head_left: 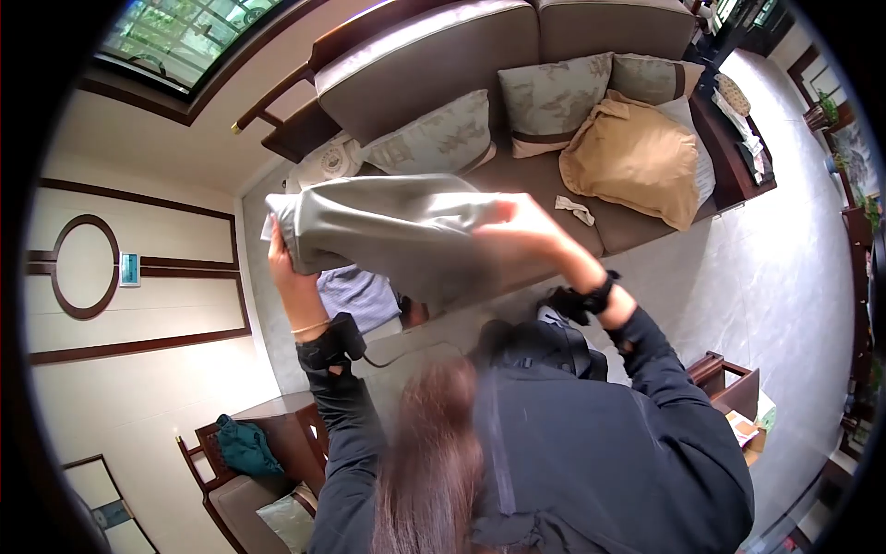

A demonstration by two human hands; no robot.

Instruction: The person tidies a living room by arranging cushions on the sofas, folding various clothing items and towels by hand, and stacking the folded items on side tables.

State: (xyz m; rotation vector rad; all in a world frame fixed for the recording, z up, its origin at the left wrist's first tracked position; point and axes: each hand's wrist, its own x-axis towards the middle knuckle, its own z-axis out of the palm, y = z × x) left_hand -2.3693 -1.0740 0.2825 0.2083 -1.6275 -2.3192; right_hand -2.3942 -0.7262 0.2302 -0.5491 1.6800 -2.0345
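Observation:
A grey garment (369, 217) with a smooth sheen is stretched in the air between my two hands, in front of the sofa. Its left end has a gathered, band-like edge, which my left hand (282, 254) grips with the fingers closed. At the garment's other end, my right hand (521, 226) is blurred by motion, and its fingers seem closed in the cloth. The lower right part of the fabric hangs down, smeared. Below it, a bluish-grey folded cloth (355, 294) is partly covered from view.
A sofa (425, 46) carries patterned cushions (554, 97), a tan pillow-like bundle (632, 157) and a crumpled white cloth (574, 210). A wooden armchair (242, 503) with a teal cloth (247, 445) stands at lower left. A small wooden stool (734, 392) is at right.

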